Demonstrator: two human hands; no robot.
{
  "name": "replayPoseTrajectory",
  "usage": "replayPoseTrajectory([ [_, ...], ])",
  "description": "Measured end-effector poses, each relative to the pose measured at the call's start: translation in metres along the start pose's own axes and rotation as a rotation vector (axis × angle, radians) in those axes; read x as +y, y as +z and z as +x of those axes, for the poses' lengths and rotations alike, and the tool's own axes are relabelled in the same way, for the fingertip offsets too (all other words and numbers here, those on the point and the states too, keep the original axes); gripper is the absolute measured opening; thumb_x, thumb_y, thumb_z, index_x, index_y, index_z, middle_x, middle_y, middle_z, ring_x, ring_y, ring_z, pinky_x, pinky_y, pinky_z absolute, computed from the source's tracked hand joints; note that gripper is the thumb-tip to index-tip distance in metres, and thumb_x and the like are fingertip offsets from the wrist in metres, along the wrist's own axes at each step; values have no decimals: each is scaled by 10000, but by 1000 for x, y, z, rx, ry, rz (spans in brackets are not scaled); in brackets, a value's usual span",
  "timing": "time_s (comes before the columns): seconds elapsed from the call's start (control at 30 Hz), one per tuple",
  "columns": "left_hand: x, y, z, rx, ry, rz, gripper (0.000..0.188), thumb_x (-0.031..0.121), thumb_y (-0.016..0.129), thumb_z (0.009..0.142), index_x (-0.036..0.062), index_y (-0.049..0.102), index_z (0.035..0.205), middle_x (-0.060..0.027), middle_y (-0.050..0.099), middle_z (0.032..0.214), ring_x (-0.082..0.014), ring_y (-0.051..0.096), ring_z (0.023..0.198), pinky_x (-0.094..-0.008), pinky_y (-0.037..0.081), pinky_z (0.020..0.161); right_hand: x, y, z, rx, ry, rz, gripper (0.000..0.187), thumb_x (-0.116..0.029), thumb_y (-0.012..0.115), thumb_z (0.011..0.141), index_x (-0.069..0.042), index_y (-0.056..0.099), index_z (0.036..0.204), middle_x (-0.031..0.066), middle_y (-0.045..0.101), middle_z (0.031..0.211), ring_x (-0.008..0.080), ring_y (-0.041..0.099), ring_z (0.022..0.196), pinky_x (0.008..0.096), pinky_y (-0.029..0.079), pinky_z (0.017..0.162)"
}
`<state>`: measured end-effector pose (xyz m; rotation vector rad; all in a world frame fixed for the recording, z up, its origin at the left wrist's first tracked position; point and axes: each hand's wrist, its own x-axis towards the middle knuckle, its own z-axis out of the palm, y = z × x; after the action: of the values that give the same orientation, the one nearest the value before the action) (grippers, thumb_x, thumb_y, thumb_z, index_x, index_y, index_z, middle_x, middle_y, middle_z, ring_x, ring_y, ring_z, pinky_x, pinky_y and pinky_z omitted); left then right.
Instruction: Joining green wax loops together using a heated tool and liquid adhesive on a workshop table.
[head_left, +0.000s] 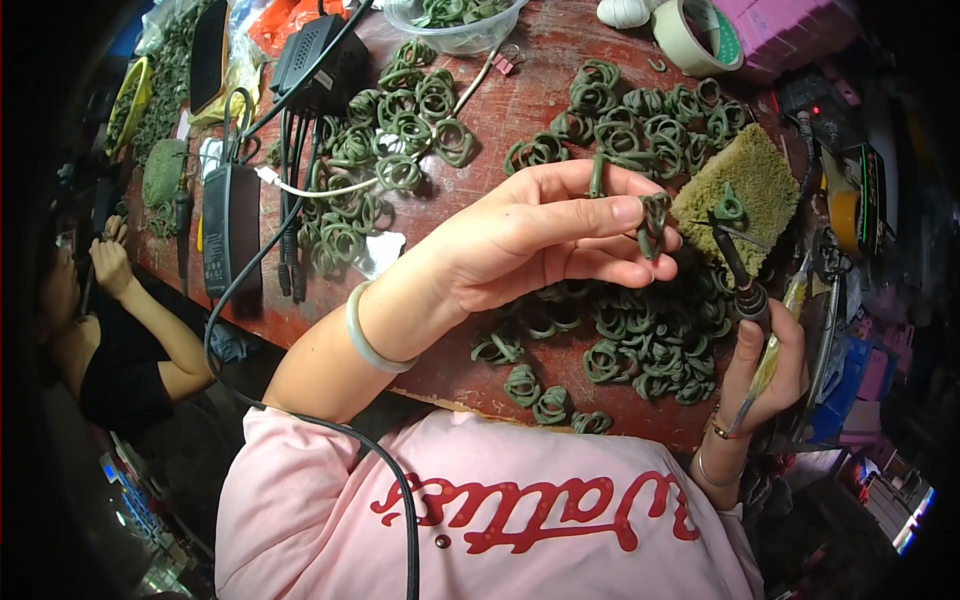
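Note:
My left hand (540, 225) is raised over the table, thumb and fingers pinching a small green ring (652, 225). Another green piece (597, 175) sticks up between its fingers. In my right hand (770, 375) is a soldering-iron-style pen (751, 302) with a dark grip, its thin tip pointing up and left over a mossy green-yellow sponge pad (775, 180). A slim yellowish tool (793, 300) also runs along that hand's fingers. On the pad lies a small green ring (729, 203), close to the pen's tip.
Piles of green rings (650, 350) cover the red table (505, 95). A clear bowl (455, 35), a tape roll (698, 38) and pink blocks (790, 30) stand at the back. Black adapters (232, 230) and cables lie left. A co-worker's arm (150, 310) shows far left.

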<state>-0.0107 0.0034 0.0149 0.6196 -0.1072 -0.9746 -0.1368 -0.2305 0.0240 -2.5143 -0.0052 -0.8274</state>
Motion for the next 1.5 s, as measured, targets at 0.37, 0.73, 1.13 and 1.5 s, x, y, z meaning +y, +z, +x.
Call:
replayPoseTrajectory([
  [0.37,-2,0,0,22,29,77,302,130,566,934,24,528,1214,-208,612,1142,-301,648,1001,-333,558,850,-2,1,2,-30,-18,-10,262,-200,734,827,13,647,950,102,654,791,221,630,676,306,497,636],
  [0.73,0,2,-2,85,177,349,398,-69,635,822,24,541,1197,-77,574,1159,-219,590,1103,-360,537,889,16,-9,1,185,215,-41,201,-119,679,868,39,631,981,94,684,880,157,607,750,278,485,731],
  [1.13,-7,4,1,82,265,501,239,-111,657,794,5,571,985,-127,570,1175,-162,583,1044,-295,522,878,-16,-17,10,73,49,21,261,-178,729,822,24,644,964,104,668,818,221,638,704,316,499,681],
  [1.5,-5,9,0,145,388,677,127,-46,717,775,3,658,877,-101,588,1172,-137,579,994,-281,483,864,17,-21,10,65,199,-385,205,-70,752,788,13,638,937,130,666,814,233,631,707,316,500,691],
])
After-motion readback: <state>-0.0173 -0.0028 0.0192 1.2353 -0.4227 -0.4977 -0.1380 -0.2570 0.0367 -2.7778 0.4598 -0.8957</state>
